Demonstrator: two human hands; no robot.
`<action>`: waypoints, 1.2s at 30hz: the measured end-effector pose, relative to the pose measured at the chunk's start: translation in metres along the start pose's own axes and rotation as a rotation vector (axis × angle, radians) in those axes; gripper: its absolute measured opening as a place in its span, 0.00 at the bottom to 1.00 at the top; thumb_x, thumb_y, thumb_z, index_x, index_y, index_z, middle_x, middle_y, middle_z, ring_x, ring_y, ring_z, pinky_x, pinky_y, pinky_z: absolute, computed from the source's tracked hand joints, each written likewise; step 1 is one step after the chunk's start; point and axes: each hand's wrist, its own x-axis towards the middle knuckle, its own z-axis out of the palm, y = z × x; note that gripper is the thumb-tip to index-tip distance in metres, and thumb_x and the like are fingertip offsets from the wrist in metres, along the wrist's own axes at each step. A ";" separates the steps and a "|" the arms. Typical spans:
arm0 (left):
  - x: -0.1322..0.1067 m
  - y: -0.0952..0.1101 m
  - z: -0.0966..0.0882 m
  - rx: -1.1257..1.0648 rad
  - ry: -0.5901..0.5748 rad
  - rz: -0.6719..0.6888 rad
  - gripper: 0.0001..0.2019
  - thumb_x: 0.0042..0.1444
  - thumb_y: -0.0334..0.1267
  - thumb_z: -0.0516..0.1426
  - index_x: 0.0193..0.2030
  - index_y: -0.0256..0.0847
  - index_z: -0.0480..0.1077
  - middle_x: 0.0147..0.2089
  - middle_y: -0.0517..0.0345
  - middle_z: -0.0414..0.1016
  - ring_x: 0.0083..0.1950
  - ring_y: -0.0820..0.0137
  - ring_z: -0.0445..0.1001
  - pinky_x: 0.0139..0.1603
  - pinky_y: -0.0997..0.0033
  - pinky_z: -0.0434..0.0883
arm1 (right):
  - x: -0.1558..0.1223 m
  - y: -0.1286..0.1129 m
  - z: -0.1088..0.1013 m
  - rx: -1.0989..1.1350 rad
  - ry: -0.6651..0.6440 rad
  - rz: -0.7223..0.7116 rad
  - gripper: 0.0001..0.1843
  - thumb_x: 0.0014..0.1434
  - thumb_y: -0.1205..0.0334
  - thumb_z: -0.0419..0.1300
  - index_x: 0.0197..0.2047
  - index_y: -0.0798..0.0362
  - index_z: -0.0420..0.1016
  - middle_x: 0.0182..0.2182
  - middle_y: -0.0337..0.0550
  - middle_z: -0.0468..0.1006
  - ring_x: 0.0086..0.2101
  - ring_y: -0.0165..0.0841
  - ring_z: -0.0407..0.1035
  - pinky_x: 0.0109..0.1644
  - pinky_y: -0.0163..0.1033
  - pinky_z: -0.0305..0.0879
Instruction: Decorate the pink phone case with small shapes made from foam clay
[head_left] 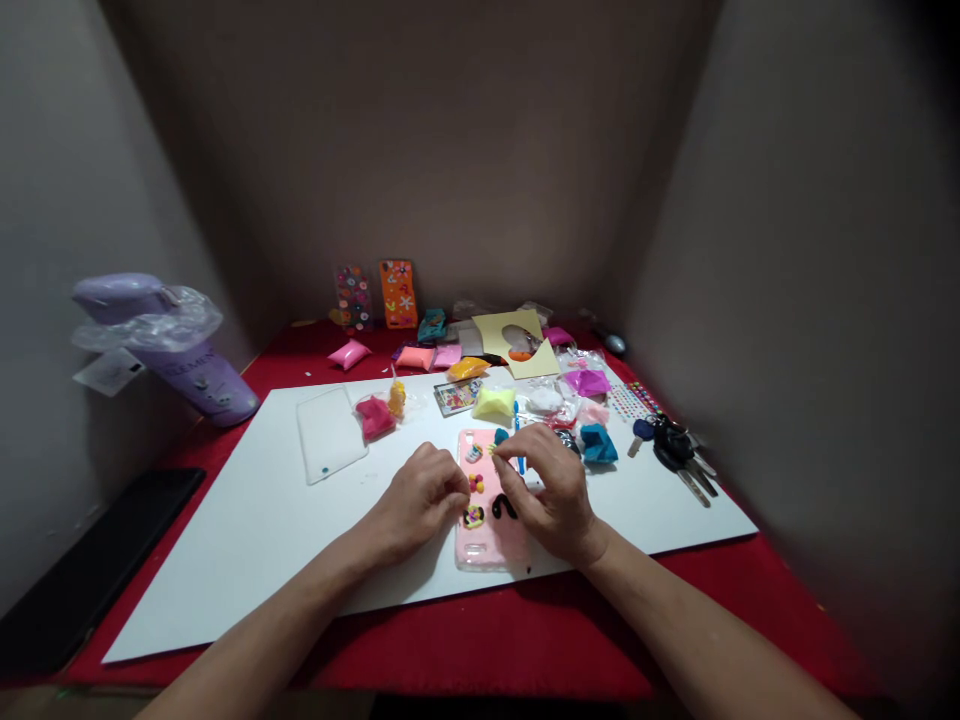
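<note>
A pink phone case (480, 551) with a clear rim lies flat on the white board, decorated with small clay shapes. Among these are a black curl (503, 508), a red and yellow flower (476, 484) and a yellow and black figure (473, 517). My left hand (424, 500) is closed at the case's left edge, its thumb and fingertips pressed together there. Over the upper right part of the case, my right hand (553, 492) pinches with thumb and forefinger beside a small yellow piece; what lies between them is too small to name. Its palm covers the case's right side.
Clay packets, such as a yellow one (494, 403), a red one (376, 417) and a teal one (598, 444), lie behind the case. Keys (679, 450) sit at right, a translucent case (330, 436) at left. A lilac bottle (199, 375) stands far left.
</note>
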 end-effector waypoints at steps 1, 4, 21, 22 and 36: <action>0.000 0.000 0.000 0.007 -0.007 -0.006 0.06 0.54 0.28 0.54 0.27 0.39 0.66 0.30 0.58 0.68 0.37 0.67 0.63 0.38 0.68 0.63 | 0.000 0.000 0.000 0.000 -0.001 0.000 0.06 0.56 0.73 0.57 0.34 0.52 0.68 0.28 0.42 0.73 0.32 0.35 0.65 0.37 0.43 0.62; 0.001 0.001 0.001 0.030 -0.021 -0.018 0.06 0.54 0.28 0.54 0.27 0.38 0.67 0.30 0.57 0.68 0.37 0.67 0.63 0.37 0.68 0.63 | 0.000 0.001 0.000 -0.004 -0.001 -0.003 0.06 0.56 0.73 0.57 0.34 0.52 0.68 0.28 0.42 0.73 0.32 0.35 0.65 0.38 0.43 0.63; -0.001 0.004 0.002 0.133 -0.027 0.014 0.08 0.59 0.30 0.47 0.29 0.40 0.58 0.32 0.58 0.63 0.36 0.67 0.59 0.38 0.65 0.60 | -0.001 0.000 0.000 -0.003 -0.003 -0.004 0.06 0.56 0.73 0.57 0.35 0.52 0.68 0.28 0.42 0.73 0.32 0.35 0.66 0.38 0.42 0.63; -0.001 0.003 0.000 0.097 -0.012 0.002 0.08 0.59 0.30 0.47 0.29 0.40 0.58 0.33 0.58 0.63 0.37 0.67 0.59 0.38 0.65 0.60 | -0.001 0.000 0.000 -0.001 -0.004 -0.003 0.06 0.56 0.73 0.57 0.35 0.52 0.68 0.28 0.42 0.73 0.32 0.35 0.66 0.38 0.42 0.63; -0.002 0.003 -0.003 -0.031 0.009 -0.034 0.07 0.52 0.26 0.52 0.28 0.39 0.67 0.30 0.59 0.67 0.35 0.70 0.64 0.36 0.70 0.63 | -0.001 0.001 0.000 -0.014 -0.014 0.001 0.06 0.56 0.72 0.56 0.34 0.52 0.68 0.28 0.42 0.73 0.31 0.35 0.65 0.37 0.43 0.62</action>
